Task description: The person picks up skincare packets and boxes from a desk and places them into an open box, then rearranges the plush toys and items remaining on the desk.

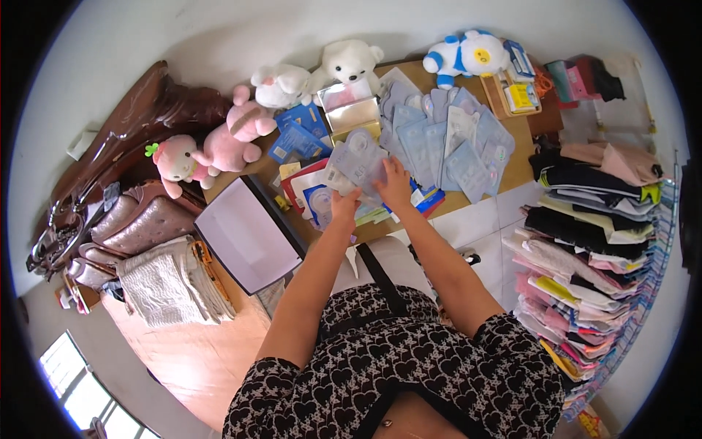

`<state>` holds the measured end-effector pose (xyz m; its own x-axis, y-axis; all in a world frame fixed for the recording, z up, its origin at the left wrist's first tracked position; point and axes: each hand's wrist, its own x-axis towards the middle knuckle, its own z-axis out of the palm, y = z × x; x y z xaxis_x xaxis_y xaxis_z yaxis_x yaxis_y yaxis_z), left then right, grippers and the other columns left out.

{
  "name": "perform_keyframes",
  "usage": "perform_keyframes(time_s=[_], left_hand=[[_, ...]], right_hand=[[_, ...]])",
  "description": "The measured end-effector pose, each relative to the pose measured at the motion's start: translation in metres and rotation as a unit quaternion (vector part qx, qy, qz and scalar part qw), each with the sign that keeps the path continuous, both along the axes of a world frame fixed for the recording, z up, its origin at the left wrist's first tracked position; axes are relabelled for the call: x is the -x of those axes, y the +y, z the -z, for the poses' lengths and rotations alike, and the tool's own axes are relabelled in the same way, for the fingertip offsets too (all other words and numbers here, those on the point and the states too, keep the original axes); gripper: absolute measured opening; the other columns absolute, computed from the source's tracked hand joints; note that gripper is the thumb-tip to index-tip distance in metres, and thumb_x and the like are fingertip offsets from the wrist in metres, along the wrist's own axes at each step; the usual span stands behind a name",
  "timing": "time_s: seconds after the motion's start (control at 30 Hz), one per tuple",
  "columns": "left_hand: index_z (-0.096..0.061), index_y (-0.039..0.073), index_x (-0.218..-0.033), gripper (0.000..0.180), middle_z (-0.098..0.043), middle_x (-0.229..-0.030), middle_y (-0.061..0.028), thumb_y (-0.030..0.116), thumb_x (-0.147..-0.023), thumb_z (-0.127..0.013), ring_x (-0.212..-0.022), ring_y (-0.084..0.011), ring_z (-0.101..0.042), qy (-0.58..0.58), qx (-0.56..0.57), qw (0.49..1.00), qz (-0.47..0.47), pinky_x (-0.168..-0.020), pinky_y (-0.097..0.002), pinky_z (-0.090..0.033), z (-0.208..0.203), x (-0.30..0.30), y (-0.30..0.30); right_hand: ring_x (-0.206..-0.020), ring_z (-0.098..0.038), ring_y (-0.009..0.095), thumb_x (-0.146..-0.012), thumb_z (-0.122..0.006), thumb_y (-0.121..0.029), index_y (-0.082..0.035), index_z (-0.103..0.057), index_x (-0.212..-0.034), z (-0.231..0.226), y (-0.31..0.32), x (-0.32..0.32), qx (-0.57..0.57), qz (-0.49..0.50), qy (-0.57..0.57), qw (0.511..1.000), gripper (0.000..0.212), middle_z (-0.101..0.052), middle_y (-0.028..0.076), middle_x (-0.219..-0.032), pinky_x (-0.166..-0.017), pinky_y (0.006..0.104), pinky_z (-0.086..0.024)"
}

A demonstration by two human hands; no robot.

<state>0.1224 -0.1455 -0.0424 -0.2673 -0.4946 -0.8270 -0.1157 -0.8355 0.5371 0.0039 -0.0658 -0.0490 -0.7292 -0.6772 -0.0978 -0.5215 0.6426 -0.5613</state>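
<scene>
My left hand (346,205) is closed on the lower left edge of pale grey sheet mask sachets (358,162). Fingers of my right hand (395,184) grip their right edge, so both hands hold them together above the table. At least two sachets overlap here, one greyer than the other. Just behind them stands an open box with a gold inside (352,115). To the right, several light blue sachets (420,143) lie spread in an overlapping heap. Blue packets (300,135) rest left of the box. Under my hands are colourful flat packages (319,201), partly hidden.
Plush toys line the table's back: a white bear (349,62), a pink one (232,135) and a blue-white one (464,60). A wooden tray (504,102) holds small boxes. An open white-lined box (248,234) sits left. Clothes hang on a rack (585,263) at right.
</scene>
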Motion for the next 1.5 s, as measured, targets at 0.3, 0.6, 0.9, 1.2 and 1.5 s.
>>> perform_keyframes(time_s=[0.3, 0.6, 0.9, 1.2, 1.5], left_hand=[[-0.061, 0.003, -0.101, 0.031, -0.067, -0.087, -0.0106, 0.011, -0.072, -0.069, -0.078, -0.0191, -0.064, -0.110, 0.297, 0.948, 0.038, -0.069, -0.0310, -0.048, -0.031, 0.023, -0.002], [-0.064, 0.007, -0.090, 0.018, -0.066, -0.081, -0.0094, 0.007, -0.073, -0.069, -0.072, -0.0201, -0.064, -0.126, 0.546, 0.817, 0.132, -0.066, -0.0273, -0.048, -0.115, 0.000, -0.043], [-0.066, 0.006, -0.095, 0.020, -0.066, -0.089, -0.0078, -0.003, -0.080, -0.057, -0.083, -0.0161, -0.062, -0.092, 0.522, 0.845, 0.075, -0.077, -0.0251, -0.046, -0.112, -0.037, -0.056], [-0.065, 0.002, -0.100, 0.017, -0.064, -0.089, 0.0002, 0.001, -0.086, -0.055, -0.077, -0.0040, -0.054, -0.010, 0.432, 0.901, -0.039, -0.065, -0.0183, -0.044, -0.095, -0.057, -0.045], [-0.064, 0.000, -0.098, 0.026, -0.065, -0.101, -0.0070, -0.012, -0.082, -0.047, -0.094, -0.0134, -0.059, 0.018, 0.432, 0.902, -0.001, -0.086, -0.0234, -0.043, -0.105, -0.056, -0.032]], right_hand=[[-0.110, -0.039, 0.040, -0.061, -0.077, -0.023, -0.007, -0.034, -0.132, -0.012, -0.006, 0.026, 0.108, -0.081, -0.022, 0.991, 0.084, -0.036, 0.017, -0.131, -0.093, 0.0455, -0.036], [-0.101, -0.054, 0.020, -0.063, -0.077, -0.004, -0.003, -0.040, -0.125, -0.073, -0.051, 0.045, 0.306, -0.014, -0.368, 0.878, 0.072, -0.053, 0.011, -0.109, -0.083, 0.0325, -0.046], [-0.085, -0.055, 0.022, -0.065, -0.060, 0.011, -0.002, -0.051, -0.076, -0.105, -0.056, 0.026, 0.384, -0.089, -0.182, 0.901, 0.019, -0.055, 0.009, -0.092, -0.076, 0.0266, -0.043], [-0.086, -0.054, 0.022, -0.066, -0.060, 0.011, -0.003, -0.049, -0.077, -0.111, -0.059, 0.009, 0.400, -0.121, -0.183, 0.890, 0.021, -0.054, 0.010, -0.094, -0.078, 0.0274, -0.043], [-0.071, -0.050, 0.013, -0.063, -0.058, 0.014, -0.001, -0.048, -0.096, -0.087, -0.046, -0.005, 0.388, -0.073, -0.287, 0.873, 0.037, -0.047, 0.004, -0.082, -0.065, 0.0227, -0.042]])
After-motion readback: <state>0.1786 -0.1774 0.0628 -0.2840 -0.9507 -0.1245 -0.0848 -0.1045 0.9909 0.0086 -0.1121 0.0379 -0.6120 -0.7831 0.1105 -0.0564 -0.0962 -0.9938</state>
